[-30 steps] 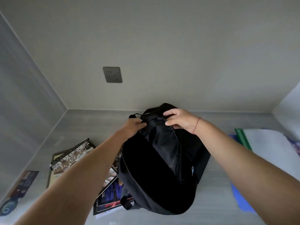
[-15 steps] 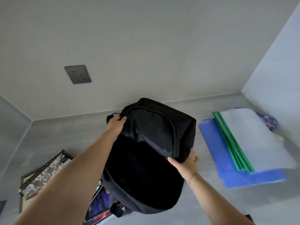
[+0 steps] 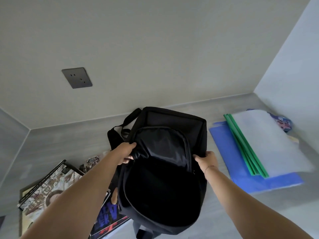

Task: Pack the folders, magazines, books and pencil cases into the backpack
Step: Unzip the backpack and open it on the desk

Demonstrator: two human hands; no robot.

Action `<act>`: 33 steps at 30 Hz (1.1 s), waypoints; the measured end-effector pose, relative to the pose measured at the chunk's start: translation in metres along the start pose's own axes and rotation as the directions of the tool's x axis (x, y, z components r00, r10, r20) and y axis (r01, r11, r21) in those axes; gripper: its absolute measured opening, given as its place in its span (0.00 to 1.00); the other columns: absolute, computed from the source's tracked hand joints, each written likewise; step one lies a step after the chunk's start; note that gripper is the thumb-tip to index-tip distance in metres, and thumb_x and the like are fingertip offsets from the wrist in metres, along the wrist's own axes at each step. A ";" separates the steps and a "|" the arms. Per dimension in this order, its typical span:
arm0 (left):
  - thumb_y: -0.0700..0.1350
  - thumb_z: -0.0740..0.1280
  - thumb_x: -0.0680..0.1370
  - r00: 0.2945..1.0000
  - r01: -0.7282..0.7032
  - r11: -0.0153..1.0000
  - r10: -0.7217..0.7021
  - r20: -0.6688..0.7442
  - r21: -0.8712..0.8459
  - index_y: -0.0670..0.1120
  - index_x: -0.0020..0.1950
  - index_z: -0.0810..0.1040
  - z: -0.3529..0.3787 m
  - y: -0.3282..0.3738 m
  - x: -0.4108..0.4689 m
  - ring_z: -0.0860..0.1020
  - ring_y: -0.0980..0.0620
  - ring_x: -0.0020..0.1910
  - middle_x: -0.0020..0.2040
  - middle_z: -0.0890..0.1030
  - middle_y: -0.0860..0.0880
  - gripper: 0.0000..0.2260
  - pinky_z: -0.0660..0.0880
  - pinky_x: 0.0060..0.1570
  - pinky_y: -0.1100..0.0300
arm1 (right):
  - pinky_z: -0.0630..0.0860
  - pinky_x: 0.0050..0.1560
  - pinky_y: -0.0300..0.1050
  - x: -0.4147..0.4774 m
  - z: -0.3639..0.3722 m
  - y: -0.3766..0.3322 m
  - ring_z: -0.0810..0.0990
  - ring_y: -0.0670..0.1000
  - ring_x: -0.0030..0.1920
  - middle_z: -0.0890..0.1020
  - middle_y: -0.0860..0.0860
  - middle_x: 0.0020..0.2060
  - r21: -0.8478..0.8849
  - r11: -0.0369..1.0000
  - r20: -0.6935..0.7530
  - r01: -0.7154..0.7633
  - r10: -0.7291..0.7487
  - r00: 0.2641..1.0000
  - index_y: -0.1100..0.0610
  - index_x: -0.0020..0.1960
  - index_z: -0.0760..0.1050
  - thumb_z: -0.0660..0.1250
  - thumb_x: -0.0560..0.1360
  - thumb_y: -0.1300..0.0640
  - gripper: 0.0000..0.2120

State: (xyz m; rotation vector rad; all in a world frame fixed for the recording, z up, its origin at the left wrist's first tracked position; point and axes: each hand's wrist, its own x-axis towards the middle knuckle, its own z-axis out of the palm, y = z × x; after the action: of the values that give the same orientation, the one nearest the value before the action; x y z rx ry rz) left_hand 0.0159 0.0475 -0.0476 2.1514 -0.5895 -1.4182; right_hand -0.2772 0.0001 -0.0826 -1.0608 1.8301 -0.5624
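Holding the backpack open on the desk: my left hand grips the left rim of its mouth, fingers curled over the black fabric, and my right hand grips the right rim beside the zip. The bag sits mid-desk with its mouth toward me and its front panel raised behind the opening; the inside is too dark to make out. Its straps hang at the far left side. Left of the bag, partly under my left arm, lie the magazines; a blue-covered one runs under the bag's near left edge. To the right, apart from the bag, a blue folder lies flat with green-spined clear folders stacked on it. A blue patterned item shows past their far edge, too hidden to identify. A socket is set in the back wall.
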 end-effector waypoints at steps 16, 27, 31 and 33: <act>0.56 0.57 0.81 0.987 0.116 0.993 -0.119 0.104 0.033 0.44 0.44 0.74 0.060 0.006 -0.033 0.76 0.52 0.33 0.39 0.80 0.49 0.17 0.64 0.38 0.59 | 0.73 0.51 0.54 0.092 -0.060 -0.065 0.77 0.61 0.48 0.79 0.66 0.45 -0.030 0.971 0.044 0.239 -0.237 0.970 0.65 0.40 0.78 0.59 0.74 0.55 0.15; 0.56 0.57 0.81 0.871 -0.236 0.970 0.188 -0.454 -0.052 0.45 0.41 0.72 0.084 0.023 -0.037 0.74 0.48 0.37 0.36 0.74 0.48 0.17 0.68 0.34 0.57 | 0.61 0.32 0.45 0.084 -0.056 -0.015 0.66 0.48 0.28 0.65 0.47 0.23 -0.171 0.858 0.341 0.484 -0.409 0.846 0.52 0.27 0.60 0.68 0.74 0.50 0.22; 0.55 0.54 0.82 0.818 -0.215 0.976 0.165 -0.551 -0.027 0.40 0.46 0.75 0.088 0.020 -0.028 0.74 0.44 0.44 0.40 0.75 0.45 0.21 0.67 0.45 0.56 | 0.65 0.39 0.44 0.108 -0.057 -0.022 0.68 0.56 0.34 0.67 0.61 0.31 0.110 0.955 0.289 0.275 -0.295 0.911 0.66 0.34 0.66 0.66 0.74 0.47 0.23; 0.55 0.54 0.82 0.812 -0.215 0.977 0.181 -0.554 0.004 0.40 0.40 0.73 0.087 0.026 -0.023 0.73 0.44 0.42 0.36 0.74 0.46 0.21 0.66 0.43 0.56 | 0.65 0.43 0.45 0.122 -0.056 -0.022 0.70 0.60 0.35 0.67 0.70 0.35 0.115 0.967 0.249 0.226 -0.248 0.936 0.69 0.35 0.68 0.68 0.71 0.43 0.27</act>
State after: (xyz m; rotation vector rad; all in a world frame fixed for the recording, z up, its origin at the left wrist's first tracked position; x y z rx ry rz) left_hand -0.0756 0.0269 -0.0446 2.2289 -0.5158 -0.6354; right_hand -0.3421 -0.1186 -0.0994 -1.2450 1.4468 -0.6052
